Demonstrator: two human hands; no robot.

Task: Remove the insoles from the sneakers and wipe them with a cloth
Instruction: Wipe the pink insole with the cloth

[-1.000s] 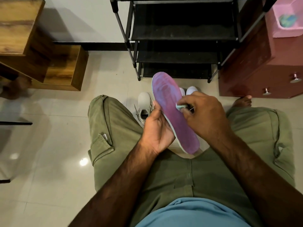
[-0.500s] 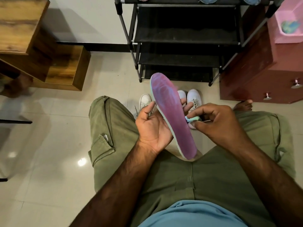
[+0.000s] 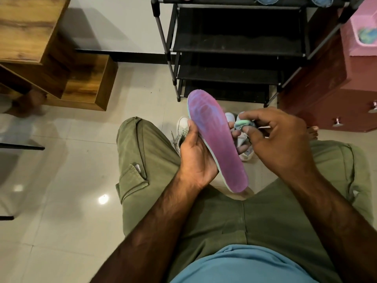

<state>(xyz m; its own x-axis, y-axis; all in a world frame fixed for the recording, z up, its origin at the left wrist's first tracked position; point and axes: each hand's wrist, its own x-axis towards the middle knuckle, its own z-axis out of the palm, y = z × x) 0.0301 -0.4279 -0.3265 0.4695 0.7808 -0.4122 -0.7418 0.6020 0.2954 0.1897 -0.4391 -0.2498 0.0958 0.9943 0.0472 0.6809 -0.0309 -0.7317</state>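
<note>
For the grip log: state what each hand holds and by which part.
The left hand grips the purple foam insole at its middle, across both edges. The right hand pinches a small bunched pale-green cloth between thumb and fingertips.

Glossy tiled floor (image 3: 67,201), wooden cabinet (image 3: 30,31)

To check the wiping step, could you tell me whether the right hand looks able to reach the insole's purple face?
Probably yes: the right hand, pinching the cloth, is just beside the insole, whose face the left hand leaves uncovered.
</note>
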